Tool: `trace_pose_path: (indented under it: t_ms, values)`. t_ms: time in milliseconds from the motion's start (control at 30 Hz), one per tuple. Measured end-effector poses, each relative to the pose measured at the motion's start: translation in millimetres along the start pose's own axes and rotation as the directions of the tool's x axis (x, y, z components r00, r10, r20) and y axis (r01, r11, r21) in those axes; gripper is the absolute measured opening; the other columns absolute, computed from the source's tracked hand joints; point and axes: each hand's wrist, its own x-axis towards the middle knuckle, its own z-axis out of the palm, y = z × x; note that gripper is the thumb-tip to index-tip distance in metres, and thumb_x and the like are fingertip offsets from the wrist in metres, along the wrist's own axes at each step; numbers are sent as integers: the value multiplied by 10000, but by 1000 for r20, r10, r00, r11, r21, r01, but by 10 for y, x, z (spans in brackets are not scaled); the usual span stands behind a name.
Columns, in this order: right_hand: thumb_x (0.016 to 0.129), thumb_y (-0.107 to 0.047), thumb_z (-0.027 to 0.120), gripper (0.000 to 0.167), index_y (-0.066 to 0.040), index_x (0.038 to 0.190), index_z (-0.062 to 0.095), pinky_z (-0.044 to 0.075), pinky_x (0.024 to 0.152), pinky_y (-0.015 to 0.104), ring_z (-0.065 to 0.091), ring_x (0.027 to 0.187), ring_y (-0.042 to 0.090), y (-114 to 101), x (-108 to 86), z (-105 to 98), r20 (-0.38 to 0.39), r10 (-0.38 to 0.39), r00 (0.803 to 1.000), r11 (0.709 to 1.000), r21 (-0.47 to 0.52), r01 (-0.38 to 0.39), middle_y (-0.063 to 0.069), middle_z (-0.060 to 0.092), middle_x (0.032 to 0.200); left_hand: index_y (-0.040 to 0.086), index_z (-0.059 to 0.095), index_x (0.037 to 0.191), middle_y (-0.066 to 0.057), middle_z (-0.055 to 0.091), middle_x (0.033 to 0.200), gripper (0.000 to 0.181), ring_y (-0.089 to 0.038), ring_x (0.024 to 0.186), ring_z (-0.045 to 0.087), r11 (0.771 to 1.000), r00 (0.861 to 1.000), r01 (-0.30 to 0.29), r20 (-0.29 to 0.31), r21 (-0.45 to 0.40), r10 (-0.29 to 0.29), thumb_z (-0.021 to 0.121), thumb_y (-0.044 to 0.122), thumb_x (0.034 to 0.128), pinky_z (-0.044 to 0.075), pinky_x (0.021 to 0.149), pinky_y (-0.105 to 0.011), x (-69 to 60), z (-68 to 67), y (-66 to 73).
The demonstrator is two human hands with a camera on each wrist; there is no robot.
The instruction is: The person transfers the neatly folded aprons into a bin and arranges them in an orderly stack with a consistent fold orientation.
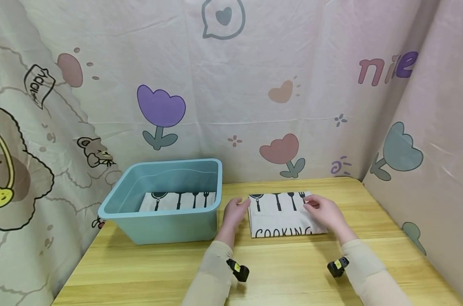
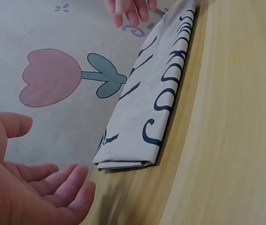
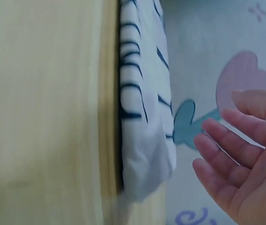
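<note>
A folded white cloth (image 1: 279, 214) printed with black utensils and the word COOKING lies flat on the table. Beside its left edge is my left hand (image 1: 236, 212), fingers relaxed and apart from the cloth in the left wrist view. My right hand (image 1: 326, 212) hovers over the cloth's right end. In the right wrist view its fingers (image 3: 226, 152) are loosely bent with nothing between them. A blue plastic tub (image 1: 170, 227) stands left of my left hand, and inside it lies another white cloth (image 1: 185, 202) with the same utensil print.
The wooden table (image 1: 285, 272) carries the tub and the cloth. A printed fabric curtain (image 1: 224, 93) hangs right behind the table and along both sides. Each forearm wears a small black camera (image 1: 238, 270) at the wrist.
</note>
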Motion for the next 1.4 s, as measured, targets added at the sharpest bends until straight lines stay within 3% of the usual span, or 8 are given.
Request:
trace_pose_path:
  t_ms: [333, 567, 667, 800, 933, 1100, 1267, 1400]
  values:
    - [999, -220, 584, 455, 127, 1289, 535, 486, 915, 539, 584, 1082, 448, 299, 52, -174, 53, 151, 987, 984, 88, -155, 322, 604, 1185, -77, 461, 1403, -230, 593, 1214, 620, -320, 1041, 589, 998, 997, 67, -28, -6, -68, 617, 331, 962, 507, 893, -458, 101, -27, -30]
    - [1031, -309, 517, 570, 157, 1351, 443, 506, 901, 487, 580, 1081, 417, 450, 105, -226, 163, 261, 952, 951, 126, -282, 346, 556, 1229, -71, 460, 1398, -217, 556, 1261, 632, -286, 970, 559, 995, 995, 101, -29, 11, -100, 640, 336, 949, 515, 838, -469, 133, -53, -6]
    - [1039, -292, 502, 578, 179, 1359, 405, 530, 863, 466, 601, 1030, 400, 480, 129, -238, 208, 288, 935, 932, 164, -323, 350, 563, 1190, -66, 484, 1370, -185, 572, 1173, 609, -281, 920, 549, 993, 993, 117, -29, 6, -117, 654, 331, 940, 517, 794, -455, 134, -56, 16]
    - [1049, -239, 475, 564, 200, 1379, 349, 551, 851, 455, 605, 1044, 424, 478, 149, -261, 268, 315, 910, 901, 215, -376, 381, 528, 1220, 12, 587, 975, -73, 538, 813, 329, -245, 727, 518, 992, 991, 129, -36, 6, -129, 676, 325, 923, 487, 627, -384, 155, -32, 30]
    - [1046, -226, 473, 570, 193, 1399, 317, 562, 831, 415, 601, 1059, 391, 482, 161, -265, 310, 348, 885, 875, 233, -425, 378, 517, 1243, 128, 457, 739, -3, 410, 604, 356, -197, 584, 428, 988, 987, 156, -29, 11, -155, 694, 333, 908, 409, 527, -328, 178, 3, 24]
    - [1038, -216, 497, 586, 194, 1405, 295, 568, 783, 362, 599, 1008, 302, 521, 181, -231, 335, 380, 862, 842, 261, -472, 303, 567, 1157, 54, 583, 894, 14, 379, 590, 310, -158, 554, 391, 979, 979, 203, -15, -13, -203, 720, 332, 889, 408, 531, -310, 191, 60, -2]
    - [1032, -218, 517, 606, 193, 1413, 286, 570, 770, 329, 607, 943, 227, 538, 203, -194, 344, 398, 851, 824, 273, -496, 264, 580, 1152, -34, 599, 1137, -58, 517, 792, 463, -213, 703, 510, 975, 975, 220, -29, -30, -221, 737, 319, 872, 475, 613, -337, 178, 102, -16]
    - [1025, -217, 535, 607, 190, 1406, 298, 570, 742, 313, 602, 856, 159, 542, 217, -168, 344, 412, 844, 815, 274, -510, 195, 612, 1067, -73, 577, 1216, -133, 599, 974, 531, -273, 873, 568, 976, 976, 216, -24, -34, -217, 738, 297, 871, 510, 709, -381, 164, 126, -20]
